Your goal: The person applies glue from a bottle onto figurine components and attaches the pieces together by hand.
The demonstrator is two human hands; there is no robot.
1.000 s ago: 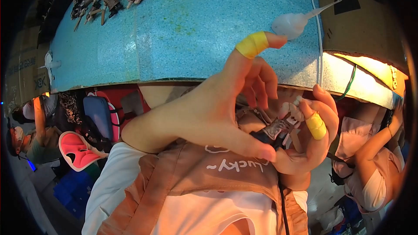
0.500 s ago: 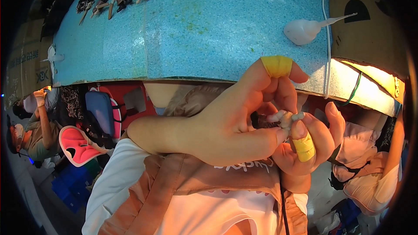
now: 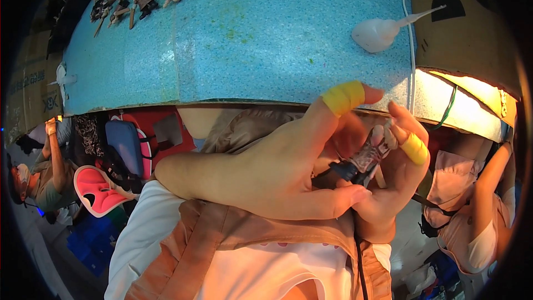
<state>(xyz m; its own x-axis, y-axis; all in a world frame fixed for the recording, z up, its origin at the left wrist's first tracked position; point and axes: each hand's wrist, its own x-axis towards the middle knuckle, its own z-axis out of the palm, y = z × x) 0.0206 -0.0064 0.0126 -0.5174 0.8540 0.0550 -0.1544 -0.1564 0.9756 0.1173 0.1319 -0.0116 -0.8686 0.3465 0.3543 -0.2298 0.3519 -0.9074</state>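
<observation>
Between my two hands, in front of my apron, is a small figurine (image 3: 365, 160) with brown-patterned clothing, dark legs and a pale upper end. My left hand (image 3: 272, 166) comes in from the left with yellow tape on a finger; its thumb and curled fingers close around the dark legs. From the other side my right hand (image 3: 391, 189), also with a yellow-taped finger, curls round the figurine, its fingertips at the pale upper part. Part of the legs is hidden by the left hand.
Beyond my hands lies a blue speckled tabletop (image 3: 250, 61). Several similar figurines (image 3: 143, 1) lie piled at its far left. A white squeeze bottle (image 3: 375, 34) with a long thin nozzle is at right, near a white cable (image 3: 411, 50) and a cardboard box (image 3: 461, 39). Other people sit on both sides.
The figurine has been turned, so its clothed body and dark legs now show. My right fingers have opened out and shifted along it; the left thumb has moved slightly down.
</observation>
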